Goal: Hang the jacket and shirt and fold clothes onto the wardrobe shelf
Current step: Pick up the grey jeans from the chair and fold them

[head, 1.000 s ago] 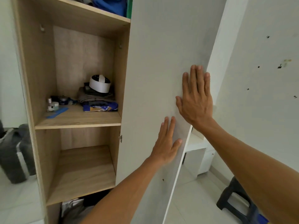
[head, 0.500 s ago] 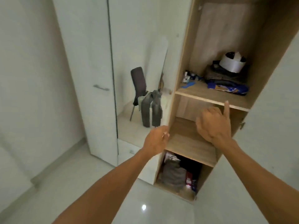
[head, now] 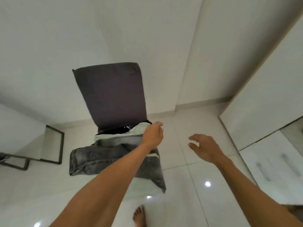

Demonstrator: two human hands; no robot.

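A dark grey chair [head: 113, 94] stands in the middle of the room with clothes piled on its seat. Grey washed jeans [head: 101, 158] hang over the seat's front. A pale green garment [head: 124, 134] lies above them, and something black [head: 114, 129] shows at the back of the seat. My left hand [head: 153, 135] reaches onto the right end of the pile, fingers curled at the pale green cloth. My right hand [head: 205, 148] hovers to the right of the chair, fingers loosely spread, holding nothing.
A white wardrobe [head: 270, 128] with drawer handles stands at the right. A dark metal frame [head: 52, 145] leans by the left wall. My bare foot [head: 139, 215] is on the glossy white tile floor below the chair.
I have turned from the open wardrobe shelves to the chair. Both hands left the wardrobe; the left one has come down onto the clothes pile.
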